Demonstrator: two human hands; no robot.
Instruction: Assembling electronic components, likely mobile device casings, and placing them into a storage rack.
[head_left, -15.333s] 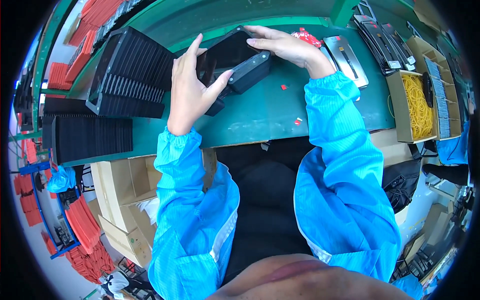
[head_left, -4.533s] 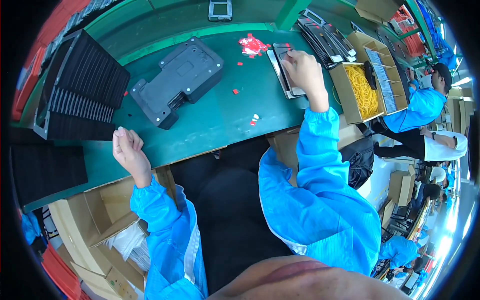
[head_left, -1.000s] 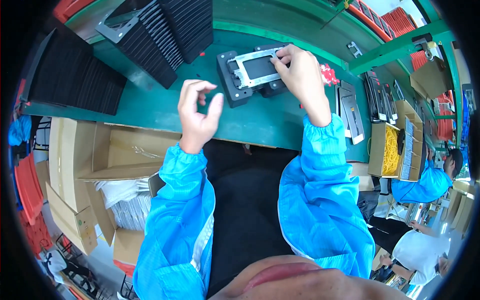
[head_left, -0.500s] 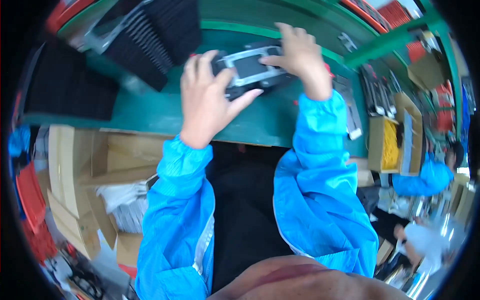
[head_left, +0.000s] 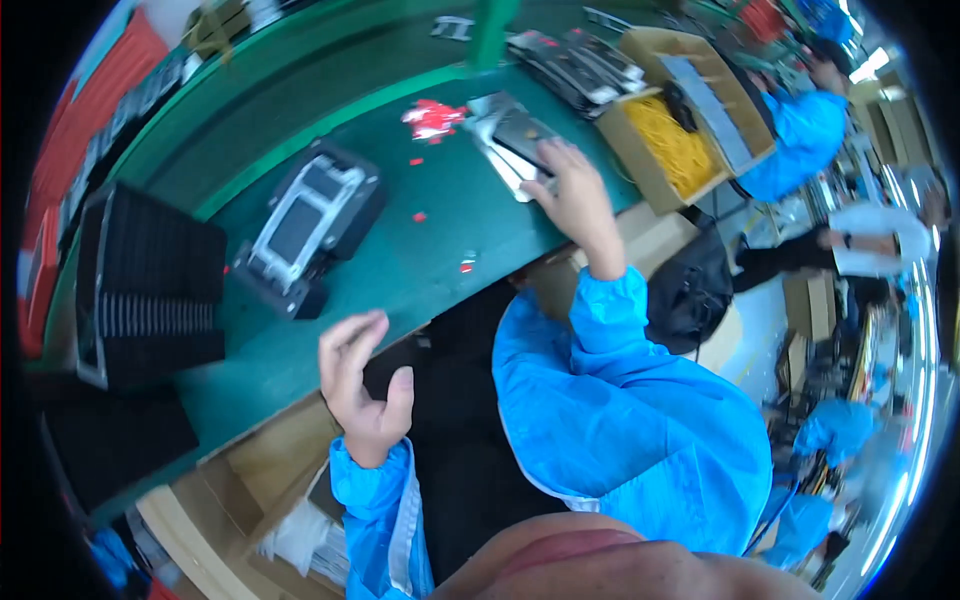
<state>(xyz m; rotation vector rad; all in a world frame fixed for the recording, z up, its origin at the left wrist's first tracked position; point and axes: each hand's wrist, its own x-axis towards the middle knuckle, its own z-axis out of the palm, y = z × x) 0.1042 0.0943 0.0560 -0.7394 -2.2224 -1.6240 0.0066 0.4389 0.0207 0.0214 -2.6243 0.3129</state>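
Your right arm reaches forward over the green tabletop, the right hand palm down with fingers slightly spread at the near end of a flat, dark panel, which lies on smooth silvery plates; blur hides whether you grip it. Your left hand hangs empty by the table's front edge, fingers loosely curled, thumb well apart. Beyond it, leftward, a thin metallic frame with rectangular openings rests on a chunky, matte black block.
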